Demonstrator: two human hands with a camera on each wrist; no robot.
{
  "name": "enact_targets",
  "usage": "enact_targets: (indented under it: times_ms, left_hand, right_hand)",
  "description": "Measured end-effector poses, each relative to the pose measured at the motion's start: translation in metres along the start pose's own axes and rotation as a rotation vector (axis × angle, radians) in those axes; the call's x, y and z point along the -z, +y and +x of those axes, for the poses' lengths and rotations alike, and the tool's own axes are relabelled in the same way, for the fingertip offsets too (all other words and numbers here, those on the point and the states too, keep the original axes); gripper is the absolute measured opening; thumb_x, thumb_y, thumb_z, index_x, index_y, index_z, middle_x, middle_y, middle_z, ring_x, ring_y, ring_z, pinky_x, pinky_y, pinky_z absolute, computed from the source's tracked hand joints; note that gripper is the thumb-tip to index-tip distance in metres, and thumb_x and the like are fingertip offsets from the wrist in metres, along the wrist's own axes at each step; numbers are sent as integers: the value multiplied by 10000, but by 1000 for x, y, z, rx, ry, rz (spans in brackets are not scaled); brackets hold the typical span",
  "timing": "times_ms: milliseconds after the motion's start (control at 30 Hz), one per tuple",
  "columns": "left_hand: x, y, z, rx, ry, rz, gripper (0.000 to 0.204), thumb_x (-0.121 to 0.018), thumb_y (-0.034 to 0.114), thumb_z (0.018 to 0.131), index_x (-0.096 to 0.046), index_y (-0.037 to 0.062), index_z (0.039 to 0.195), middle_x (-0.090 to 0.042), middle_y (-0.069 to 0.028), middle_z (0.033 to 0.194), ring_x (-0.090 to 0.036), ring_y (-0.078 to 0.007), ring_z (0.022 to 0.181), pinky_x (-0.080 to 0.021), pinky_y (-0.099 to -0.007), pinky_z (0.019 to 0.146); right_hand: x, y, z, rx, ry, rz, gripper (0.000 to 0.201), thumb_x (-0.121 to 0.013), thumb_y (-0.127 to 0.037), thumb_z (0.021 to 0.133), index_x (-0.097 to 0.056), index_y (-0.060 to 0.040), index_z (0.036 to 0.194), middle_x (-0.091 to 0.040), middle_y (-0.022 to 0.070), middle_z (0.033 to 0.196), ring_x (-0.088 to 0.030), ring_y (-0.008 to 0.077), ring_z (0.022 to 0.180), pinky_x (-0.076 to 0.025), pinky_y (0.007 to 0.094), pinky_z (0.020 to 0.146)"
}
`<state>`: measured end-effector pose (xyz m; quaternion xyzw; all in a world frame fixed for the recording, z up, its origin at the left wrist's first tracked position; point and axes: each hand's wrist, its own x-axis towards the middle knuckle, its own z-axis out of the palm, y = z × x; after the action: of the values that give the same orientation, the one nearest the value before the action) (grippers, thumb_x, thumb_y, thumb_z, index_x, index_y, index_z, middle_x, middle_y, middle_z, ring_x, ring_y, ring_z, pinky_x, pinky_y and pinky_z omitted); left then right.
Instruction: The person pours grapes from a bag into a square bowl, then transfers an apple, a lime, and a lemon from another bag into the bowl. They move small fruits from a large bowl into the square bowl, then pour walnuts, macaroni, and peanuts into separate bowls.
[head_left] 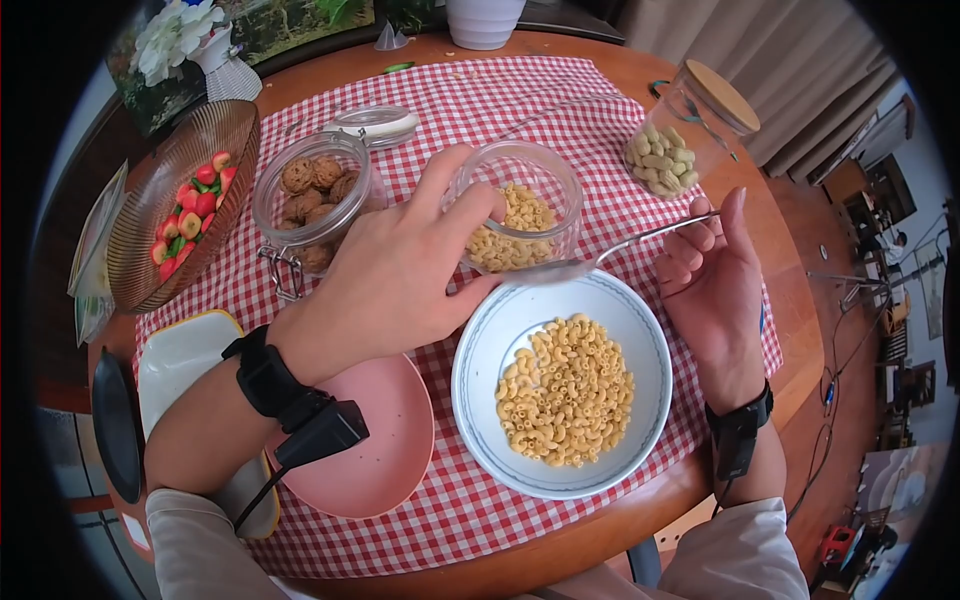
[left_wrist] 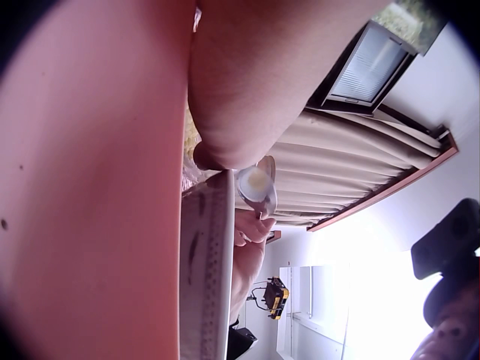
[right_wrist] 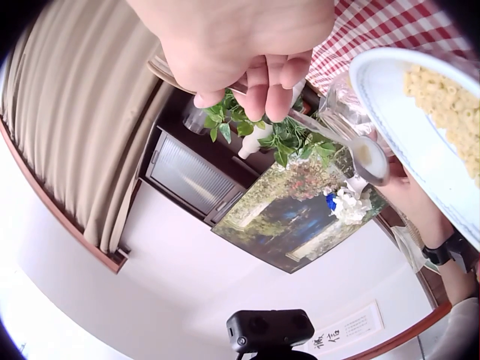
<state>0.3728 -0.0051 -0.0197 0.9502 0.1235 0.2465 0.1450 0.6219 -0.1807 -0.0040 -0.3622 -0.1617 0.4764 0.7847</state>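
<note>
My left hand point(head_left: 400, 262) grips the near left side of a glass jar point(head_left: 568, 205) of elbow macaroni point(head_left: 520, 210), with one finger over its rim and the thumb low in front. A metal spoon point(head_left: 640, 238) is held by the handle in my right hand point(head_left: 712, 290), palm turned up, thumb against curled fingers. The spoon's bowl hangs above the far rim of a white bowl point(head_left: 490, 420), close to the left thumb. More macaroni point(head_left: 565, 390) lies in that bowl. In the right wrist view the spoon point(right_wrist: 369, 157) shows in front of the left hand point(right_wrist: 411, 196).
An open jar of walnuts point(head_left: 315, 190) stands left of the macaroni jar. A pink plate point(head_left: 390, 440) overlaps a white tray point(head_left: 185, 350). At far left is a glass basin point(head_left: 135, 250) of red fruit. A wooden-lidded jar point(head_left: 665, 160) stands back right on the checked cloth point(head_left: 540, 90).
</note>
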Motion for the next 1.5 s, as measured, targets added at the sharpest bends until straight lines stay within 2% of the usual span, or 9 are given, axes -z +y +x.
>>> enact_targets:
  times_ms: [67, 133, 333, 567, 633, 733, 1033, 1467, 1500]
  left_hand:
    - [0, 0, 0, 3, -4, 4, 457, -805, 313, 870, -556, 105, 1192, -457, -259, 1490, -730, -390, 761, -587, -481, 669]
    - [0, -1, 0, -1, 1, -2, 460, -804, 317, 871, -556, 102, 1194, -455, -261, 1494, -729, -392, 759, -587, -479, 668]
    - [-1, -1, 0, -6, 2, -7, 459, -802, 319, 875, -557, 99, 1196, -449, -266, 1499, -729, -390, 750, -587, -474, 672]
    - [-1, 0, 0, -4, -3, -27, 472, -802, 319, 877, -556, 89, 1209, -451, -268, 1492, -731, -382, 747, -586, -467, 678]
    - [0, -1, 0, -6, 0, -22, 475, -802, 318, 877, -558, 89, 1214, -454, -267, 1488, -731, -380, 742, -586, -466, 674]
    - [0, -1, 0, -6, -2, -8, 475, -803, 317, 876, -559, 88, 1212, -454, -268, 1488, -731, -381, 739, -587, -466, 670]
    - [-1, 0, -1, 0, 6, -24, 454, -802, 320, 875, -560, 104, 1193, -454, -265, 1492, -728, -399, 747, -586, -479, 665]
    - [0, 1, -1, 8, 3, -25, 461, -797, 335, 880, -557, 100, 1196, -448, -259, 1499, -719, -423, 765, -577, -508, 701]
    - [3, 2, 0, 58, -57, -30, 470, -809, 296, 861, -549, 125, 1214, -410, -241, 1538, -704, -431, 896, -567, -491, 757]
  right_hand:
    - [1, 1, 0, -5, -54, -26, 394, -557, -448, 1090, -653, -72, 1021, -551, -29, 735, -533, 103, 657, -433, 228, 596]
    - [0, 3, 1, 21, -57, -99, 403, -512, -433, 1113, -635, -57, 1037, -421, -49, 738, -391, 85, 626, -349, 237, 569]
    - [-7, 7, -9, 167, -206, -339, 391, -480, -417, 1127, -633, -63, 1060, -413, -32, 801, -414, 90, 657, -367, 235, 593]
    - [-11, 5, -10, 185, -139, -345, 393, -489, -417, 1122, -635, -64, 1030, -487, -22, 822, -444, 99, 680, -399, 231, 617]
    - [-11, 6, -11, 171, -167, -407, 449, -493, -419, 1120, -664, -28, 981, -568, 10, 739, -519, 110, 626, -428, 223, 609]
    - [-14, 5, -14, 115, -211, -575, 481, -494, -419, 1118, -673, -20, 918, -538, 7, 641, -511, 115, 552, -423, 236, 559]
    - [-12, 5, -8, 69, -17, -466, 466, -490, -410, 1118, -659, -47, 878, -438, -33, 597, -414, 86, 517, -350, 222, 495]
    - [-1, 2, 3, -46, 21, -145, 383, -471, -377, 1138, -607, -105, 905, -379, -93, 605, -352, 37, 504, -323, 201, 481]
    - [-1, 2, 3, -12, 59, -103, 364, -492, -377, 1131, -612, -103, 923, -423, -88, 629, -373, 36, 521, -336, 201, 489]
